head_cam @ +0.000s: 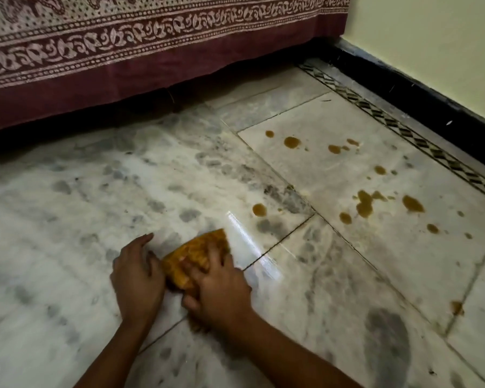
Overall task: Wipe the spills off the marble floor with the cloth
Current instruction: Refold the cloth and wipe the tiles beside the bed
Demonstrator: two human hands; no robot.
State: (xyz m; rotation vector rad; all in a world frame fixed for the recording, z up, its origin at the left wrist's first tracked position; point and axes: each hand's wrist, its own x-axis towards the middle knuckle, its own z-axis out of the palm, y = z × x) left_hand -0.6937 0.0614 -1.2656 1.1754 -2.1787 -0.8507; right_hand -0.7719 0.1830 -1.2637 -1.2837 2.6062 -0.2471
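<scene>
Our right hand [217, 287] pressed the orange cloth [193, 256] onto the marble floor [67, 219] with spread fingers, near the middle. Our left hand [137, 278] lay open on the floor against the cloth's left edge. Brown spills [364, 205] dotted the tiles farther right, apart from the cloth.

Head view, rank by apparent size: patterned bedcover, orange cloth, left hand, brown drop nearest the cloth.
1. patterned bedcover
2. left hand and orange cloth: look alike; the cloth is partly hidden under the right hand, so unranked
3. brown drop
</scene>
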